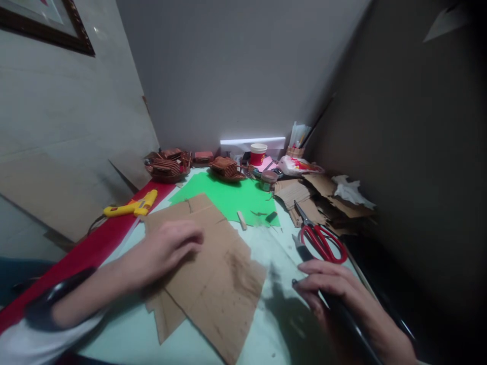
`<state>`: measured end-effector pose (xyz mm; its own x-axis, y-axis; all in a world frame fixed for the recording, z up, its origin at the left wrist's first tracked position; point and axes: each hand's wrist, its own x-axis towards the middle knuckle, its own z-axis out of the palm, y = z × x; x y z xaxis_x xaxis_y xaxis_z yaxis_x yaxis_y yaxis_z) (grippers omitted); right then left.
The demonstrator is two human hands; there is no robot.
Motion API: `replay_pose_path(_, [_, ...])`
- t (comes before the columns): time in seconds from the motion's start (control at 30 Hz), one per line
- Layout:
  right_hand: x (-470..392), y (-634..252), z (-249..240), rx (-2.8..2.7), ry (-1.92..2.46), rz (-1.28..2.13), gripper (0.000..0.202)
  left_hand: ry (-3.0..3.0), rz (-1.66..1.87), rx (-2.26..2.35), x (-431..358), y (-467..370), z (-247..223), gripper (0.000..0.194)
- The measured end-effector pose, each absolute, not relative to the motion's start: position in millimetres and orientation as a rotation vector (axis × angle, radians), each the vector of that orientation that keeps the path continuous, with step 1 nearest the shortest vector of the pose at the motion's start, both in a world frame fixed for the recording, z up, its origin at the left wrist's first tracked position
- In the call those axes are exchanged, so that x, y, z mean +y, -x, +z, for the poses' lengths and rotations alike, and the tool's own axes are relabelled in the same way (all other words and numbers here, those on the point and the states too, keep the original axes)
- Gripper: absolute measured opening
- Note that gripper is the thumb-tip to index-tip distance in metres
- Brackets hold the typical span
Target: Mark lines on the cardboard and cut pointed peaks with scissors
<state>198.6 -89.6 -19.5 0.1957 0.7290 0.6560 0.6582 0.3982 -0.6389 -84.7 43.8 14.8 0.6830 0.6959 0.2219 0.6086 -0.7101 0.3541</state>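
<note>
My left hand [173, 248] is over brown cardboard sheets [216, 274], its fingers curled and pressed together. Anything inside those fingers is hidden from view. The cardboard lies overlapped on the pale table, with a dark stain near its right edge. To the right, my right hand [342, 291] is closed around a long black-handled tool [352, 324]. Its grey, blade-like tip points away from me, and its exact kind is unclear. Just beyond that hand lie red-handled scissors [321, 243].
A yellow glue gun [133, 205] rests at the left on a red strip [110, 238]. Behind are a green sheet [228, 197], stacked brown pieces [224, 167], and a red-and-white cup [258, 153]. Cardboard scraps [294, 195] pile up at the right.
</note>
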Motion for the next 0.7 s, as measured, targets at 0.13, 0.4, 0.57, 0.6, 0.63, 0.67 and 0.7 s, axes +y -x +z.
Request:
replay_pose_path(0.13, [-82, -217, -28, -1.562, 1.331, 0.063, 0.004, -2.621, 0.222, 0.835, 81, 74, 6, 0.019])
replay_pose_path(0.4, [-84, -216, -34, -1.51, 1.322, 0.053, 0.007, -2.612, -0.087, 0.735, 99, 63, 17, 0.023])
replay_pose_path(0.57, [-86, -218, -36, -1.454, 1.316, 0.009, 0.012, -2.587, -0.215, 0.754, 108, 55, 24, 0.023])
replay_pose_path(0.6, [-86, -218, -36, -1.443, 1.313, 0.006, 0.013, -2.576, -0.234, 0.763, 109, 53, 26, 0.025])
replay_pose_path(0.63, [-86, -218, -37, -1.431, 1.309, 0.004, 0.013, -2.562, -0.25, 0.77, 111, 52, 29, 0.027])
replay_pose_path(0.67, [-86, -218, -37, -1.418, 1.306, 0.004, 0.014, -2.546, -0.264, 0.773, 113, 51, 32, 0.03])
replay_pose_path(0.7, [-86, -218, -37, -1.402, 1.304, 0.005, 0.014, -2.528, -0.273, 0.77, 114, 50, 36, 0.033])
